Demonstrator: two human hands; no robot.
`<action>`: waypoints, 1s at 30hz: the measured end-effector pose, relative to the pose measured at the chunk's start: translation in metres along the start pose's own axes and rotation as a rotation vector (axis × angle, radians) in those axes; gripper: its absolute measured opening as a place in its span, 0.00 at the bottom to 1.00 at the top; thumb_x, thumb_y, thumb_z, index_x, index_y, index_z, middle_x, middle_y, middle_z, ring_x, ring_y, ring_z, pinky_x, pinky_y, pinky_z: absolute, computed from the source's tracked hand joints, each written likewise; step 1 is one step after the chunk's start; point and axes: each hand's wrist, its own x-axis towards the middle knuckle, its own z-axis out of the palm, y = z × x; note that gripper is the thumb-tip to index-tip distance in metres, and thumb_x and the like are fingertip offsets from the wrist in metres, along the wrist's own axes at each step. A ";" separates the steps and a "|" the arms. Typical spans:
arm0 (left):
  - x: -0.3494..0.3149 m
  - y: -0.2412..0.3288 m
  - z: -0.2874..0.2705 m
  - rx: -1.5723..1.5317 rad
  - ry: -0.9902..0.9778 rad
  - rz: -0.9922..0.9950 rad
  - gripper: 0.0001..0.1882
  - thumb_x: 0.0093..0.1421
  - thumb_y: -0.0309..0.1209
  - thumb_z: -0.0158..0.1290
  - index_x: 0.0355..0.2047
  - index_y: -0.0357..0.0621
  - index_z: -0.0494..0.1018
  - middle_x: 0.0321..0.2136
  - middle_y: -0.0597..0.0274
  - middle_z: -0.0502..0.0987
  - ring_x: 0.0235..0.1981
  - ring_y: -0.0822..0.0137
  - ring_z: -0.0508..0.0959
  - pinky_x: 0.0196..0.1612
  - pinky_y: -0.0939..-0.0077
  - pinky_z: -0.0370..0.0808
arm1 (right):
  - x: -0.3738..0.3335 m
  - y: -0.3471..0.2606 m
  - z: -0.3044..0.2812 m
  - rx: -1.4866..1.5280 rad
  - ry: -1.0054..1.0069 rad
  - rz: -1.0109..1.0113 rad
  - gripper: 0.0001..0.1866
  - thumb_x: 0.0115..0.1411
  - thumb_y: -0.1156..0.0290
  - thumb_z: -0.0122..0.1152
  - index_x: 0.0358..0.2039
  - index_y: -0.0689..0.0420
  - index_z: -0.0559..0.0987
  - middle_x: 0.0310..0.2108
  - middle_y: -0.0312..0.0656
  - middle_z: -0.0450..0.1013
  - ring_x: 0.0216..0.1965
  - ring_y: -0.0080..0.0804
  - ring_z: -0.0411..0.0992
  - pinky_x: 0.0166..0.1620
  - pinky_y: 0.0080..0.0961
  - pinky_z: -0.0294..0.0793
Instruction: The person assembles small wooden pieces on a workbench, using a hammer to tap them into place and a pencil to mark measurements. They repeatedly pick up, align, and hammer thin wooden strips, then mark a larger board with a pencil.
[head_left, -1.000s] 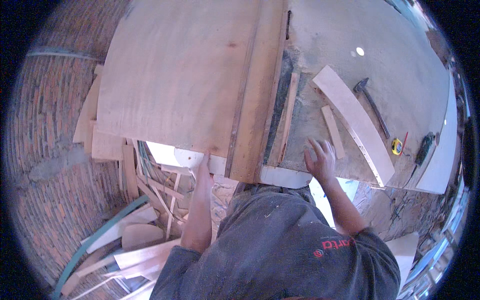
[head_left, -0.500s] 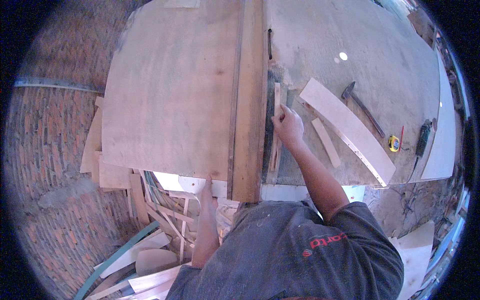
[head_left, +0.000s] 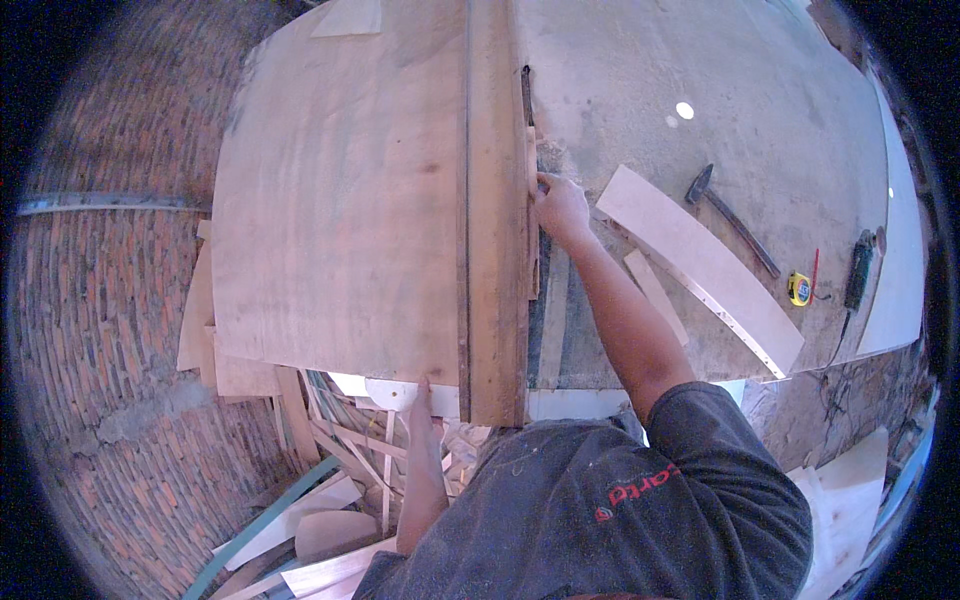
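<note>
The right hand (head_left: pixel 562 210), just above and right of the middle of the frame, is narrowed to a pinch, its fingertips on a narrow wooden strip (head_left: pixel 532 152) that stands lengthwise along the right side of a long brown board (head_left: pixel 495 270). The strip runs nearly up and down the picture, showing above and below the fingers; whether it touches the board along its whole length is hard to tell. The right forearm (head_left: pixel 630 300) slants up and leftward from the dark sleeve at lower right, reaching out over the work surface (head_left: pixel 780 150), with the back of the hand uppermost. At lower centre-left, the left hand (head_left: pixel 420 402) is at the near edge of a wide plywood sheet (head_left: pixel 340 210), one finger pointing up at the rim; its other fingers are hidden, so how far it is open cannot be told. The left forearm rises almost straight from the lower edge. To the right of the right arm lie a short wooden slat (head_left: pixel 654 292), a curved pale panel (head_left: pixel 700 265), a hammer (head_left: pixel 735 222), a yellow tape measure (head_left: pixel 799 289) and a dark green tool (head_left: pixel 858 268).
</note>
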 end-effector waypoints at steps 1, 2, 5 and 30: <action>0.003 -0.003 -0.002 -0.013 -0.023 0.013 0.22 0.64 0.44 0.64 0.54 0.51 0.73 0.39 0.65 0.80 0.36 0.61 0.83 0.37 0.57 0.85 | -0.001 0.000 0.000 -0.004 -0.004 -0.008 0.20 0.63 0.57 0.59 0.53 0.50 0.84 0.43 0.54 0.82 0.47 0.54 0.80 0.53 0.47 0.78; 0.005 -0.005 -0.006 -0.025 -0.046 0.025 0.21 0.65 0.45 0.63 0.53 0.51 0.74 0.38 0.65 0.80 0.35 0.62 0.83 0.36 0.58 0.85 | -0.001 0.000 0.000 -0.009 -0.019 -0.004 0.20 0.64 0.57 0.58 0.53 0.49 0.84 0.44 0.55 0.81 0.47 0.54 0.80 0.53 0.47 0.78; 0.011 -0.006 -0.018 -0.084 -0.099 -0.096 0.21 0.64 0.34 0.65 0.55 0.45 0.74 0.46 0.61 0.82 0.42 0.63 0.85 0.45 0.66 0.86 | -0.001 0.001 0.002 -0.004 0.000 -0.006 0.19 0.64 0.59 0.58 0.53 0.47 0.84 0.44 0.53 0.81 0.47 0.55 0.79 0.53 0.46 0.77; -0.024 0.011 0.004 0.036 -0.088 -0.086 0.20 0.72 0.47 0.53 0.56 0.50 0.73 0.51 0.63 0.80 0.51 0.61 0.81 0.54 0.59 0.81 | -0.004 -0.004 0.007 -0.056 0.071 0.026 0.19 0.63 0.63 0.58 0.54 0.46 0.82 0.46 0.46 0.77 0.50 0.50 0.77 0.54 0.46 0.77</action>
